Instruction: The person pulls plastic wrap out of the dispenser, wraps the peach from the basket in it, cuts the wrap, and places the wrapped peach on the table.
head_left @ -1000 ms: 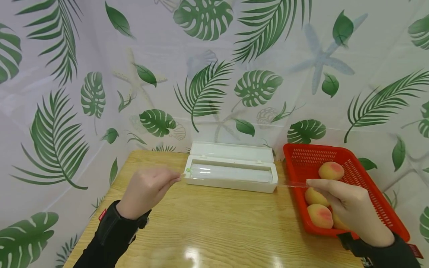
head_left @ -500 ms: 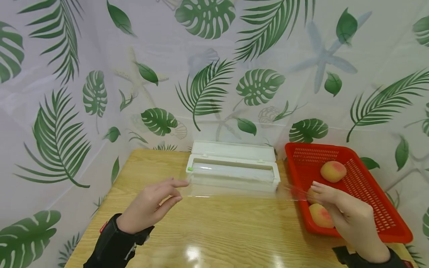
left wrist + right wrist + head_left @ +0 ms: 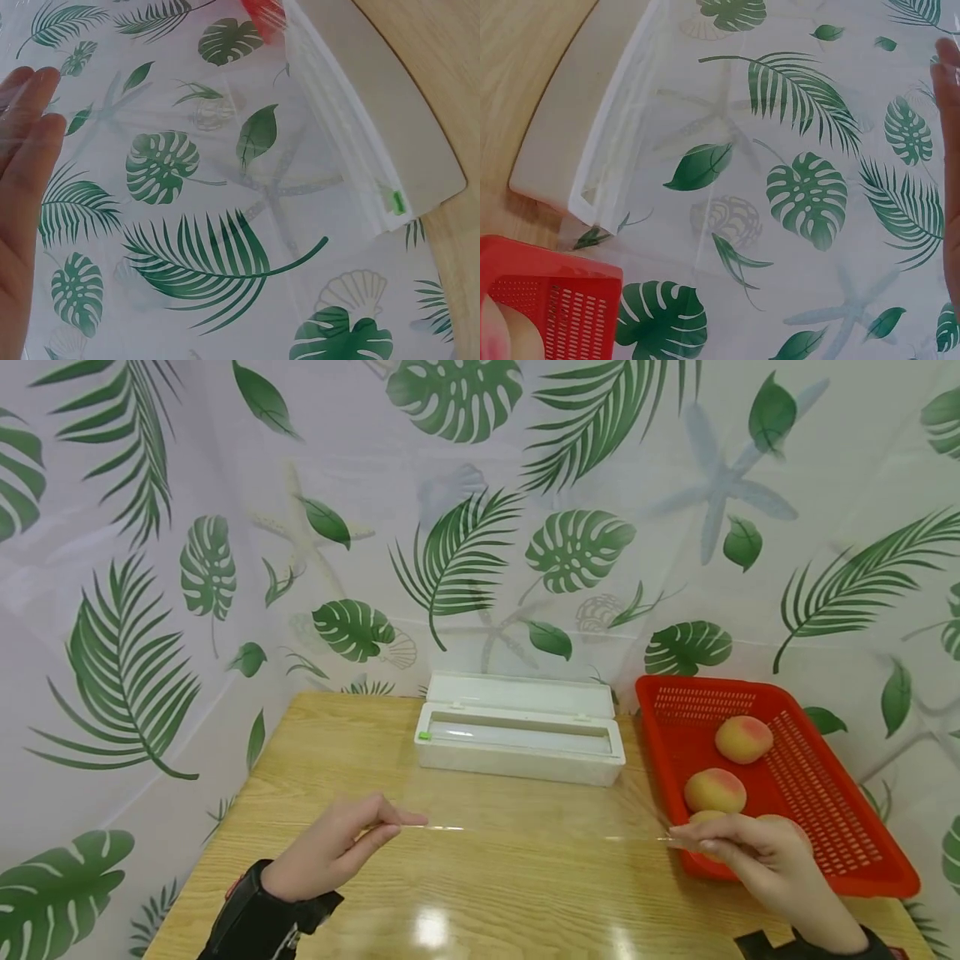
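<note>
A sheet of clear plastic wrap stretches from the roll in the white dispenser box toward the person. My left hand pinches its left front corner between thumb and fingers. At the other corner, my right hand pinches the edge, in front of the red basket. The film is taut between both hands, above the table. In the left wrist view the film passes in front of the box, and part of the left hand shows at the edge. Only a sliver of the right hand appears in the right wrist view.
A red plastic basket stands at the right with several peaches in it. The box lid is raised at the back, near the leaf-patterned cloth. Bare wooden table lies in front.
Both hands have drawn the plastic wrap's front edge away from the box, toward the person. The left fingers loosened half a second ago and pinch the film again now.
</note>
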{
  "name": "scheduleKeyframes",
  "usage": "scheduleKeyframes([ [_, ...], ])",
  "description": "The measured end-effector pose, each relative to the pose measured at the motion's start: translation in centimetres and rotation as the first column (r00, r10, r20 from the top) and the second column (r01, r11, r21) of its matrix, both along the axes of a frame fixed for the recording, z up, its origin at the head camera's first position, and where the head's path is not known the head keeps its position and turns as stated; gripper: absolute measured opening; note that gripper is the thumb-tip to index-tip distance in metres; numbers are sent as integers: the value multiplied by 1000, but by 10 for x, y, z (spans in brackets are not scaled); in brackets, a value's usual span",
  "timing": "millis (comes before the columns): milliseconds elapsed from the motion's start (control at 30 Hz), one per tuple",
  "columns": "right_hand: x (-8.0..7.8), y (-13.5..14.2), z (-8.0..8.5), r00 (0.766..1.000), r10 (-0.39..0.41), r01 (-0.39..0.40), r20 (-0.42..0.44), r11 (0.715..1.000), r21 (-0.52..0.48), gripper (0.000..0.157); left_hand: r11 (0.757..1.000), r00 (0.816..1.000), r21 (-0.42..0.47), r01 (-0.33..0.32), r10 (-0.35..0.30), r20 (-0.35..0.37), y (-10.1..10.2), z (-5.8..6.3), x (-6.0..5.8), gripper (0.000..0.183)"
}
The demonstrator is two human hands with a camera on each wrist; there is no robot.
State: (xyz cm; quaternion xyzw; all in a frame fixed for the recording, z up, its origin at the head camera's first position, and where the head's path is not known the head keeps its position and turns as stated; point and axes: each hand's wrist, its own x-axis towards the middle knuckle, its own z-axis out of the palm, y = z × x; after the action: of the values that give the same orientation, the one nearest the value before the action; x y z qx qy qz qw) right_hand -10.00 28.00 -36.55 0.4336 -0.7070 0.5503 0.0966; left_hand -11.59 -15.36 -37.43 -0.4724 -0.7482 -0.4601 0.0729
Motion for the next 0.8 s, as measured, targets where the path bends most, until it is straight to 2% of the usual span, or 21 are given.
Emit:
scheduleKeyframes([
  [33,0,1,-2,998,44,-44,37,999,5,22,1000,1000,-3,7,-7,22,0,-2,2,24],
  [100,1,4,-6,993,81,-85,87,996,42,24,1000,999,-9,24,-24,49,-1,-8,4,25],
  [233,4,8,-18,977,85,-110,194,986,124,30,997,991,-8,71,-70,118,-2,-23,10,21],
  [300,3,9,-26,959,131,-166,251,979,120,33,996,983,-12,84,-81,166,-3,-30,13,20],
  [333,3,9,-31,939,167,-207,300,972,107,34,995,977,-12,95,-91,195,-3,-33,14,19],
  [400,2,10,-40,881,240,-294,408,953,75,35,993,963,-22,112,-103,248,-3,-39,16,17],
  [467,0,10,-48,807,290,-362,514,931,43,35,990,943,-31,136,-120,311,-2,-46,18,15],
  [533,-2,10,-56,738,302,-401,604,916,33,31,985,913,-36,169,-143,381,-2,-53,20,13],
  [633,-3,11,-69,663,281,-418,694,908,33,25,978,864,-35,205,-164,476,-1,-62,23,11],
  [700,-3,11,-78,625,260,-419,736,907,36,21,975,839,-34,218,-170,517,0,-69,24,11],
  [800,-3,12,-93,591,232,-412,772,910,42,18,972,818,-41,232,-172,548,1,-82,24,14],
])
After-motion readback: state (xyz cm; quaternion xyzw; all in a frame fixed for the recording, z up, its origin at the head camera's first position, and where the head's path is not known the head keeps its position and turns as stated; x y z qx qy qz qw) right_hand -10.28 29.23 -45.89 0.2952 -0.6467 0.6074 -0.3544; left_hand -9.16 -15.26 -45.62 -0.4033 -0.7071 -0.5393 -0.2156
